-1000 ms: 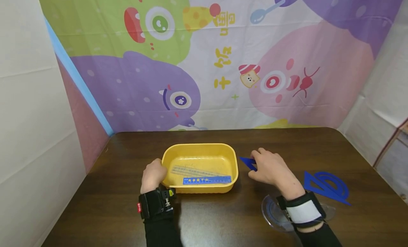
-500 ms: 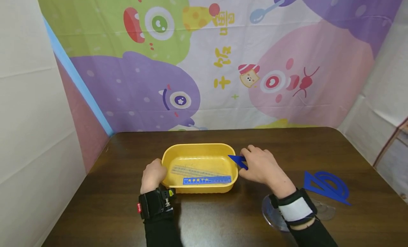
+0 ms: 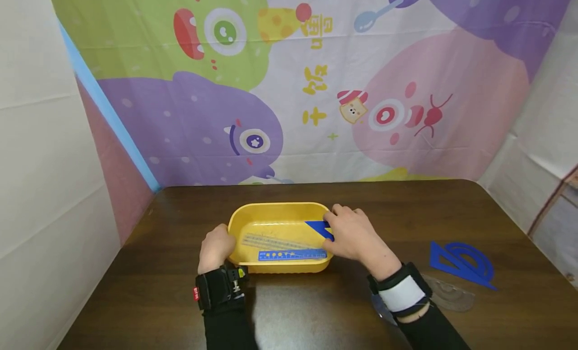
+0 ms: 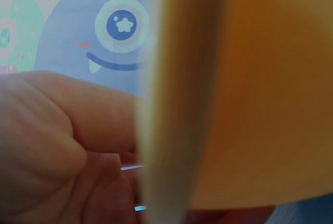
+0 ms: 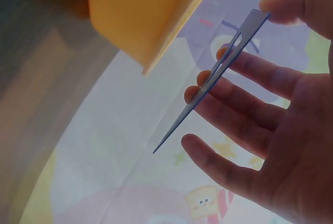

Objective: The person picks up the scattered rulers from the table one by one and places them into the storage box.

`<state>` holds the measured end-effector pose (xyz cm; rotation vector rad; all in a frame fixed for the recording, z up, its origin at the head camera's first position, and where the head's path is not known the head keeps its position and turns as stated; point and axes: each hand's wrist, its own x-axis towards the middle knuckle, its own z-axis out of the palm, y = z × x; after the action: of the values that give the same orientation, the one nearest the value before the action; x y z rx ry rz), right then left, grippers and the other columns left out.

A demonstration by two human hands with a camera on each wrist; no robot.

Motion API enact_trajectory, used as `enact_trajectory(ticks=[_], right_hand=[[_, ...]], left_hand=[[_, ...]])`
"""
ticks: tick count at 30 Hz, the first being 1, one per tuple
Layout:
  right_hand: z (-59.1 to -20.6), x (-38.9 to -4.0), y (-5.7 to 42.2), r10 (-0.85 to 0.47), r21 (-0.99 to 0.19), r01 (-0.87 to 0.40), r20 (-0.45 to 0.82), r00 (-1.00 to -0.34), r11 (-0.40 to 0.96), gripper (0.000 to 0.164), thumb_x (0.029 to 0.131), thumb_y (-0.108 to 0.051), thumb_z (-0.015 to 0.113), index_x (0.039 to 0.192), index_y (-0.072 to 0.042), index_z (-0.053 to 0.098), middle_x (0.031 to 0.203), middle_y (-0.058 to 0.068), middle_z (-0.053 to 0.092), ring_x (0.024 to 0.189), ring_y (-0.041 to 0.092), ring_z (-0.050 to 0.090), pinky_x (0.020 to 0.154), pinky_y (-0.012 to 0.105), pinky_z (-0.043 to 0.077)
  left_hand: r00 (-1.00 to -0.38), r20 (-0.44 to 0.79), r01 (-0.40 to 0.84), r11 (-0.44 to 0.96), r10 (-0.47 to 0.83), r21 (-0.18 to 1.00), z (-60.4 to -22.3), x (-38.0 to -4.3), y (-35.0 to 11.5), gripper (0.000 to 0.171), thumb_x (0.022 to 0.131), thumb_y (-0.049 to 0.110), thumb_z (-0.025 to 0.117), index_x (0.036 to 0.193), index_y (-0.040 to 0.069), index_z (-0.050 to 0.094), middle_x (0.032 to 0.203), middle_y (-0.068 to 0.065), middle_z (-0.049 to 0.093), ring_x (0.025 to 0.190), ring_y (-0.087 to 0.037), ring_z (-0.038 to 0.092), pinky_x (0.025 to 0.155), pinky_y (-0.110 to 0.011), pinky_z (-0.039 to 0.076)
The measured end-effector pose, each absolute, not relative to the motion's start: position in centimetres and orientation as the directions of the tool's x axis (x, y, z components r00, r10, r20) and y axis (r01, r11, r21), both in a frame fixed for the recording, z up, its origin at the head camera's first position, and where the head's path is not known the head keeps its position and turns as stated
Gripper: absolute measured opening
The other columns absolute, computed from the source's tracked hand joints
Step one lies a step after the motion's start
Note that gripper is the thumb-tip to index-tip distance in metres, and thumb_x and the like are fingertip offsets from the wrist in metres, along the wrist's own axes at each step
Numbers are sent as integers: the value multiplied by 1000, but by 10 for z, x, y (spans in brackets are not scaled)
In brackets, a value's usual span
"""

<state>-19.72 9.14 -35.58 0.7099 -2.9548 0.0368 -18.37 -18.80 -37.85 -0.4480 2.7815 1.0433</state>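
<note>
In the head view my left hand (image 3: 217,247) grips the left rim of a yellow plastic basin (image 3: 289,267). The left wrist view has the thumb lying against the outside of the basin wall (image 4: 276,88). A blue set square (image 3: 318,226) is pinched by my right hand (image 3: 354,234), its pointed end over the inside of the basin. Seen edge-on in the right wrist view, the set square (image 5: 254,22) sits between thumb and fingertips, beside the basin's rim. Inside the basin lie a blue ruler (image 3: 292,255) and clear rulers (image 3: 266,241).
At the right on the brown table (image 3: 316,315) a second blue set square (image 3: 474,279) lies with a blue protractor (image 3: 485,262). Clear plastic pieces (image 3: 451,296) rest nearer, partly hidden under the right wrist. A cartoon-printed cloth (image 3: 316,139) hangs behind the table.
My right hand has moved left with the blue set square, from beside the basin to over its right rim. The left hand and the basin have stayed in place.
</note>
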Motion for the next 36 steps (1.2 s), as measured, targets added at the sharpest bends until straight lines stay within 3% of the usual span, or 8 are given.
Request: enact_trajectory(ticks=[14, 36], right_hand=[[-359, -197, 59, -517, 32, -517, 123, -847, 855, 45, 75, -43, 59, 110, -13, 60, 98, 3, 53, 89, 17, 48, 85, 42, 40], [-386, -195, 39, -574, -17, -579, 111, -811, 815, 41, 78, -36, 63, 111, -11, 58, 91, 2, 51, 85, 17, 50, 84, 44, 41]], left_hand=[[-944, -237, -328, 714, -228, 619, -376, -184, -189, 23, 86, 5, 42, 106, -5, 48, 80, -15, 50, 66, -24, 51, 57, -28, 40], [-945, -245, -324, 719, -217, 615, -376, -182, -188, 22, 86, 5, 41, 105, -4, 49, 78, -14, 49, 66, -24, 50, 58, -29, 39]])
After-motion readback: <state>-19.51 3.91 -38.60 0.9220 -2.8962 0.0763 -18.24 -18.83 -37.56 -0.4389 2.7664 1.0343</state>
